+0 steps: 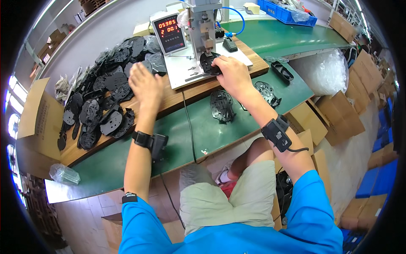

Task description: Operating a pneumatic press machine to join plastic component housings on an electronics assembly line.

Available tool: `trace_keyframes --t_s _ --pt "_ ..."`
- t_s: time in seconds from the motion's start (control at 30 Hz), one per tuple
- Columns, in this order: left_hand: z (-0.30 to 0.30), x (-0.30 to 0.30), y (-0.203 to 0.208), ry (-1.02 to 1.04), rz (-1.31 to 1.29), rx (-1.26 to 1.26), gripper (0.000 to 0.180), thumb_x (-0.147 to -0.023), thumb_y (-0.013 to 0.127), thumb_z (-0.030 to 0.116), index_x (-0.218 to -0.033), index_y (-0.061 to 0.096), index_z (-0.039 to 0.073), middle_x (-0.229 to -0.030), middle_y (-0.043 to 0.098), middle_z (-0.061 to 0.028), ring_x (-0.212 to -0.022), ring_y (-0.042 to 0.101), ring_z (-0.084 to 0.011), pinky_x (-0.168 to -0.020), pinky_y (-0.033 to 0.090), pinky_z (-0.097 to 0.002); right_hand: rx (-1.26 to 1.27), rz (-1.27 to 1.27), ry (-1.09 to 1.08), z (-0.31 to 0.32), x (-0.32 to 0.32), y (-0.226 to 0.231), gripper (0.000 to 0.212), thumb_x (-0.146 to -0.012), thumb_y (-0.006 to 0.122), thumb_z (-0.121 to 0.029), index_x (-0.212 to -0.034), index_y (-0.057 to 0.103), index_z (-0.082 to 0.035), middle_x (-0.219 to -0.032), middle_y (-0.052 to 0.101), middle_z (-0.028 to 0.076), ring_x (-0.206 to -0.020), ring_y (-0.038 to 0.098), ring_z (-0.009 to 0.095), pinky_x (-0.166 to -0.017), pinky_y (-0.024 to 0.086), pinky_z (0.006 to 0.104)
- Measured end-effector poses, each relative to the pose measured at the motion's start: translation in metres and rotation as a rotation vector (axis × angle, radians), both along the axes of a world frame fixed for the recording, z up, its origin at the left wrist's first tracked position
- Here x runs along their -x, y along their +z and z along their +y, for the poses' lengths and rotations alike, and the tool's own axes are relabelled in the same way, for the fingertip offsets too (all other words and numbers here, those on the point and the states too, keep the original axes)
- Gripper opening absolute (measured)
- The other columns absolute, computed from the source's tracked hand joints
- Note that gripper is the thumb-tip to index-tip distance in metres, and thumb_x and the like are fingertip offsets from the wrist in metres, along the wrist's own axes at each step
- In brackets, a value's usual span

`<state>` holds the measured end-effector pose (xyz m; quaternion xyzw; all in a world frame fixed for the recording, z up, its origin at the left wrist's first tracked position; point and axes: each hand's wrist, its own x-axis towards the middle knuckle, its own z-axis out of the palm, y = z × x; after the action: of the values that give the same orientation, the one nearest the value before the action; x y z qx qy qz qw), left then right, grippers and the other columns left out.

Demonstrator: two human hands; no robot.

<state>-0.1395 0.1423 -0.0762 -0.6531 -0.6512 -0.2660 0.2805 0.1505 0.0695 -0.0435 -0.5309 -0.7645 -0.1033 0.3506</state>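
Note:
My right hand (234,75) grips a black plastic mouse-shaped shell (209,63) at its right edge, with the fingers closed on it. The shell rests on the white base plate (177,73), directly below the head of the bench press (203,31). Over the right edge of a heap of similar black shells (114,80), my left hand (146,84) is raised with its fingers stretched out, holding nothing. Two more black shells, one (222,106) in front of the press and another (266,93) partly behind my right forearm, lie on the green tabletop (177,139).
A digital display box (169,34) stands left of the press. An open black case (282,73) lies to the right. Cardboard boxes (36,127) flank the table, and a cable (188,122) runs over its front edge. A blue crate (287,12) sits at the back right.

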Motion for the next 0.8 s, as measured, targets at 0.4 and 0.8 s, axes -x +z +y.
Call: trace_keyframes --t_s 0.4,0.8 --pt "-0.018 0.022 -0.002 -0.527 -0.478 0.026 0.033 -0.093 0.073 0.005 -0.123 0.061 0.002 -0.123 0.068 -0.0194 -0.119 0.066 -0.0411 -0.107 0.052 -0.0518 -0.008 0.023 -0.004 -0.006 -0.005 0.001 0.034 -0.075 0.075 0.001 -0.107 0.071 -0.007 -0.108 0.073 0.012 -0.106 0.071 0.036 -0.093 0.057 0.0472" --pt "-0.042 -0.003 0.001 -0.711 -0.253 -0.245 0.026 -0.095 0.077 0.012 -0.119 0.068 0.005 -0.108 0.074 -0.0127 -0.101 0.069 -0.0342 -0.082 0.055 -0.0456 0.028 0.006 0.009 -0.004 0.001 0.004 0.035 -0.075 0.074 0.004 -0.108 0.070 -0.005 -0.107 0.073 0.013 -0.107 0.070 0.036 -0.094 0.057 0.0474"
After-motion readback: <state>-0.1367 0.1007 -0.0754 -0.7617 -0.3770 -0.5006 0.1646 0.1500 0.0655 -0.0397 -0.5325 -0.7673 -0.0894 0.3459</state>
